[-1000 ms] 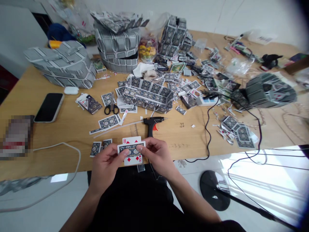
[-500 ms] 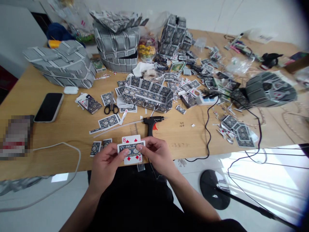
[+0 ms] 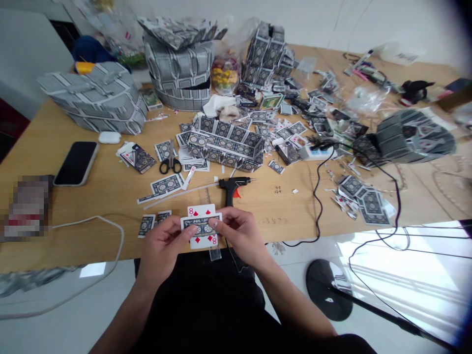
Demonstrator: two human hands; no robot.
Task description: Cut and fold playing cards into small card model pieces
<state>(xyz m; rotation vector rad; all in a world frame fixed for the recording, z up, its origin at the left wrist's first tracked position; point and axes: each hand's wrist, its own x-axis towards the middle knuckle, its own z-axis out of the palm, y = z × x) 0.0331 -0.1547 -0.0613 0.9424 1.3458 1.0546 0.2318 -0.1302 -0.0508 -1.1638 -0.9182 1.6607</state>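
Observation:
My left hand [image 3: 164, 246] and my right hand [image 3: 241, 236] pinch the two ends of a blue-patterned card strip [image 3: 201, 226]. The strip lies crosswise over an eight of diamonds card [image 3: 201, 210], whose face shows above and below it. Both thumbs press on the strip; the fingers behind are partly hidden. Just beyond my right hand lies a black glue gun [image 3: 232, 188] with an orange trigger. Two patterned cards [image 3: 146, 225] rest by my left hand. Farther back stands an open box woven from cards [image 3: 224, 145].
Scissors [image 3: 170, 164], a phone [image 3: 76, 163] and a card box [image 3: 137, 157] lie at the left. Woven card bags [image 3: 179, 73] stand behind. Loose cards [image 3: 372, 204] and a power strip [image 3: 317, 152] with a black cable are at the right.
The view has shifted very slightly. Both hands keep their grip on the strip and the card, which sit almost where they were.

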